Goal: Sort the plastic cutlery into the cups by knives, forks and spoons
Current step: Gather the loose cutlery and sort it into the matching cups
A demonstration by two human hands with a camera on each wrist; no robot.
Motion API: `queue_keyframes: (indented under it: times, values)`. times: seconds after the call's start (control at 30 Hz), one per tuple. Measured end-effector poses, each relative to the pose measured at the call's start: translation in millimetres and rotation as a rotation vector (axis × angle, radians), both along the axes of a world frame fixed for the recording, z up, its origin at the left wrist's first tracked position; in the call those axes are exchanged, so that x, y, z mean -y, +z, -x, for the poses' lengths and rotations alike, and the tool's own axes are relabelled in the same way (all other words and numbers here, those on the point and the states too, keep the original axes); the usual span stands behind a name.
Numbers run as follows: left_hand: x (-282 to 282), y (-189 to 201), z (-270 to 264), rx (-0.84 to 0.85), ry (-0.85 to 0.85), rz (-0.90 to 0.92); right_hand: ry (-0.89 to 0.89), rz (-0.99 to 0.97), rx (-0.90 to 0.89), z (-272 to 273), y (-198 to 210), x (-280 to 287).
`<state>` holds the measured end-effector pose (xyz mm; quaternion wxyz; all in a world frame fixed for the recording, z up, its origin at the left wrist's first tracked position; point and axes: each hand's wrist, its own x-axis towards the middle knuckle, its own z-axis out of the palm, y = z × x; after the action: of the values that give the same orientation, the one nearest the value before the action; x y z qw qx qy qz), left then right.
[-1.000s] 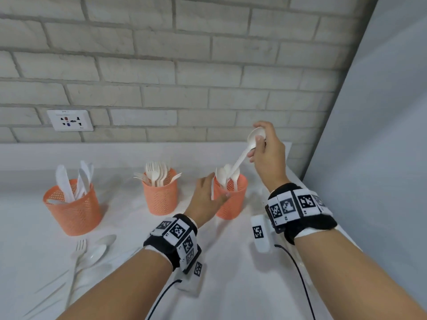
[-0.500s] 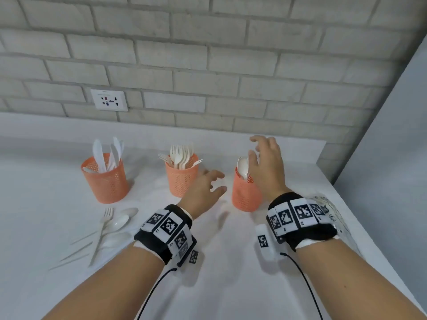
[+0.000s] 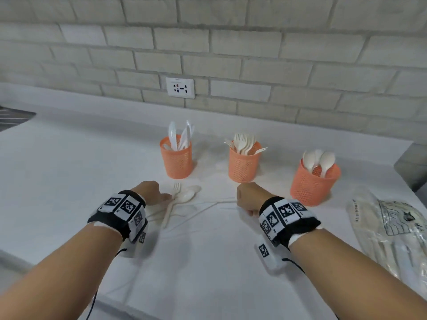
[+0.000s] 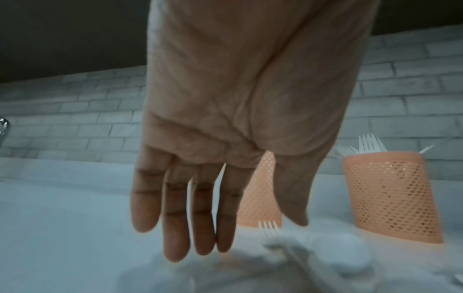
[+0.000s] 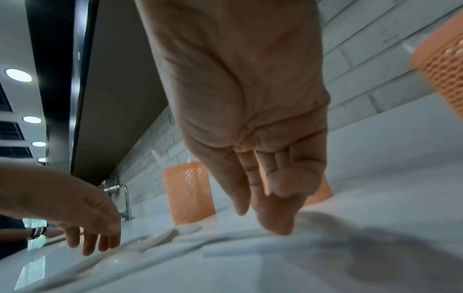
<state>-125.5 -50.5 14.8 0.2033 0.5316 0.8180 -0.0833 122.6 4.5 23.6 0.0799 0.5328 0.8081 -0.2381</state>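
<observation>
Three orange mesh cups are lined up along the back of the white counter [image 3: 69, 181], one type per cup so each piece has one obvious target: knife cup [image 3: 176, 158] on the left, fork cup [image 3: 243, 166] in the middle, spoon cup [image 3: 314, 182] on the right. All pieces are stood handle-down, heads up, so type is read at a glance.

Unsorted pile is left in front of the knife cup: a loose fork [image 3: 172, 204] and loose spoons [image 3: 188, 195] are overlapped, with thin handles fanned toward the right. Exact count can't be told.

Left hand [image 3: 150, 192] is lowered over the pile, fingers [image 4: 175, 218] straight and together, nothing held; fingertips are just beside the fork, contact can't be confirmed. Right hand [image 3: 251, 199] is lowered near the fanned handle ends, fingers relaxed and pointing down, empty.

Judgement: both hands are placed for the next pick, one piece each. Overlapped handles are likely to drag neighbours along.

A clear bag [image 3: 397, 227] of more cutlery is parked at the right, apart from the cups.
</observation>
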Motion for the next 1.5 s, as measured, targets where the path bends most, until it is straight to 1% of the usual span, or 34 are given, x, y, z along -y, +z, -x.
queue_keyframes:
  times: [0.03, 0.17, 0.23, 0.33, 0.43, 0.5, 0.6, 0.67, 0.77, 0.83, 0.93, 1.07, 1.17, 1.27, 1.4, 1.5]
  values:
    - [-0.1, -3.1, 0.0, 0.004, -0.018, 0.011, -0.005, -0.023, 0.042, 4.8, -3.0, 2.5]
    - [-2.8, -5.3, -3.8, 0.036, -0.086, 0.030, -0.076, -0.057, 0.059, 13.5, -17.3, 3.2]
    - [-3.3, -3.9, -2.8, 0.039, -0.146, 0.054, -0.101, -0.049, 0.053, 14.0, -20.7, 2.9]
    - [-2.0, -4.6, -1.4, 0.019, -0.247, 0.058, -0.128, -0.016, 0.054, 11.7, -19.6, 7.1]
    - [-3.8, -4.2, -2.9, 0.019, -0.347, 0.065, -0.131, 0.042, 0.096, 11.0, -17.2, 13.3]
    - [-4.1, -3.5, -6.9, -0.005, -0.380, 0.066, -0.134, 0.018, 0.116, 14.3, -15.4, 15.6]
    - [-3.4, -5.3, -15.0, -0.040, -0.397, 0.044, -0.153, -0.065, 0.035, 24.2, -14.3, 15.3]
    - [-1.8, -6.4, -20.3, -0.045, -0.415, 0.058, -0.140, -0.056, -0.030, 33.1, -17.2, 13.4]
    - [-1.0, -12.0, -23.7, -0.068, -0.461, 0.091, -0.133, -0.044, -0.014, 45.1, -22.8, 12.9]
    - [-1.3, -14.4, -20.5, -0.046, -0.462, 0.067, -0.169, -0.056, -0.006, 48.0, -25.1, 13.5]
    - [-1.1, -9.6, -10.9, -0.002, -0.467, 0.051, -0.237, -0.068, -0.051, 45.6, -26.5, 15.3]
    - [-2.0, -1.8, -0.5, 0.064, -0.422, 0.053, -0.391, -0.081, -0.083, 39.3, -30.2, 13.3]
    - [-4.6, 6.8, 3.9, 0.077, -0.397, 0.001, -0.513, -0.031, -0.151, 36.6, -28.6, 13.3]
    - [-13.0, 12.4, 4.6, 0.067, -0.454, -0.103, -0.591, 0.030, -0.214, 29.2, -27.8, 12.0]
    - [-26.3, 6.7, -15.9, 0.147, -0.496, -0.225, -0.666, 0.076, -0.290, 17.0, -21.6, 14.8]
    - [-37.4, -3.2, -38.4, 0.136, -0.573, -0.245, -0.694, 0.107, -0.338, 5.8, -16.4, 15.9]
